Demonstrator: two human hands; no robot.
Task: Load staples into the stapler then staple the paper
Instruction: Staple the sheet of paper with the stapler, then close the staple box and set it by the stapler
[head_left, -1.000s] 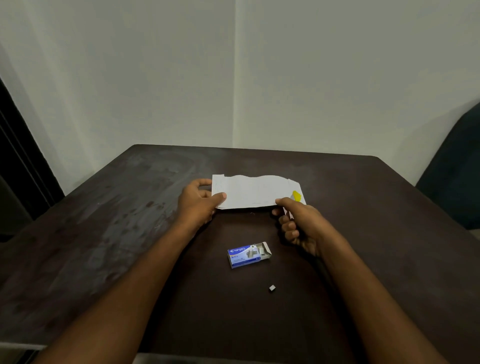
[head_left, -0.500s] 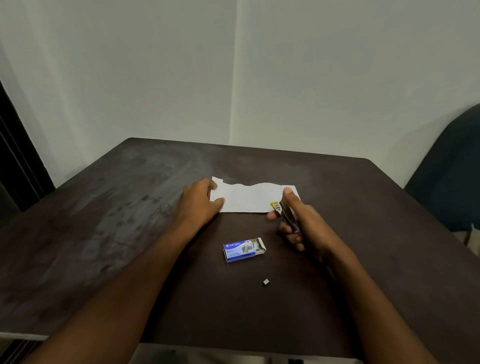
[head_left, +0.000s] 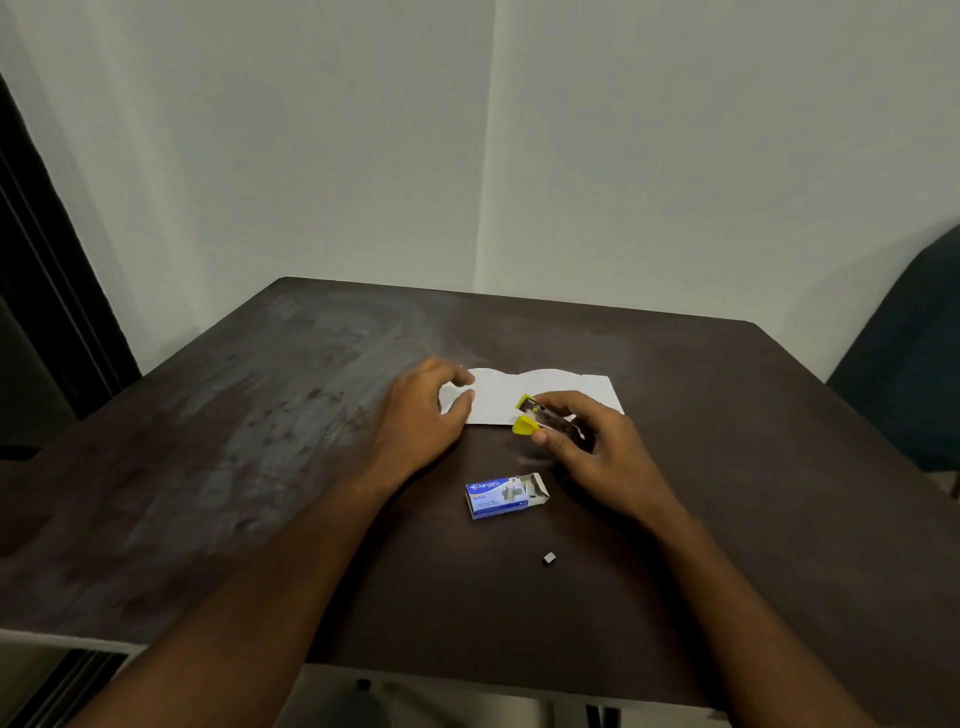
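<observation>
A white paper (head_left: 540, 395) with a wavy far edge lies flat on the dark table (head_left: 753, 467). My right hand (head_left: 587, 447) grips a small dark stapler (head_left: 535, 415) with yellow ends, held over the paper's near edge with its jaws apart. My left hand (head_left: 423, 410) rests on the table at the paper's left end, thumb and fingers touching that edge. A blue staple box (head_left: 498, 496) lies open toward the right, just in front of my hands. A small loose block of staples (head_left: 549, 558) sits nearer to me.
The table stands in a corner between two pale walls. A dark chair (head_left: 914, 353) is at the right edge. A dark door frame (head_left: 47, 291) runs down the left side.
My right hand has swung the stapler leftward over the paper's near edge, its yellow tips now showing. The left hand has loosened, its fingers now arched at the paper's left end.
</observation>
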